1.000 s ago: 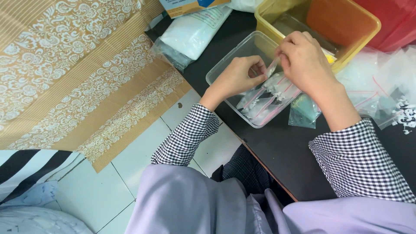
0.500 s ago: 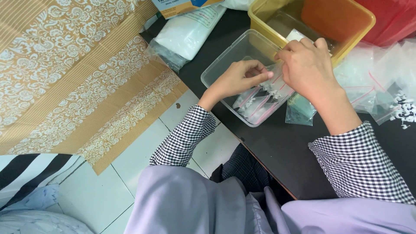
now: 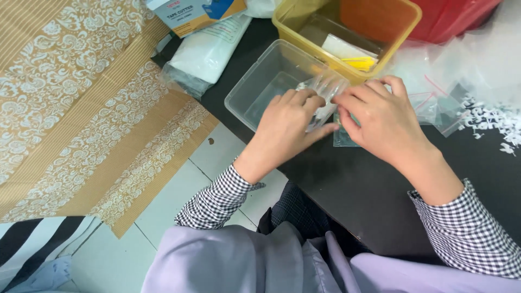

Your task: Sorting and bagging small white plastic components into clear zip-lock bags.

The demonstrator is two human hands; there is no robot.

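I see the left hand (image 3: 285, 122) and right hand (image 3: 380, 122) together pinching one small clear bag (image 3: 324, 89); the clear box (image 3: 260, 81) looks nearly empty

Small clear plastic bag (image 3: 324, 92), crinkled and tilted, pinched at the near rim of the empty clear plastic tub (image 3: 260, 87).

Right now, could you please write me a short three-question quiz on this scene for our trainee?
1. True or false: both hands hold one small clear bag.
2. Which container sits nearest the left hand? A) yellow bin B) clear plastic tub C) red bin
3. Fill in: the loose white plastic pieces lie on the ____ side of the black table.

Key: 1 true; 2 B; 3 right.
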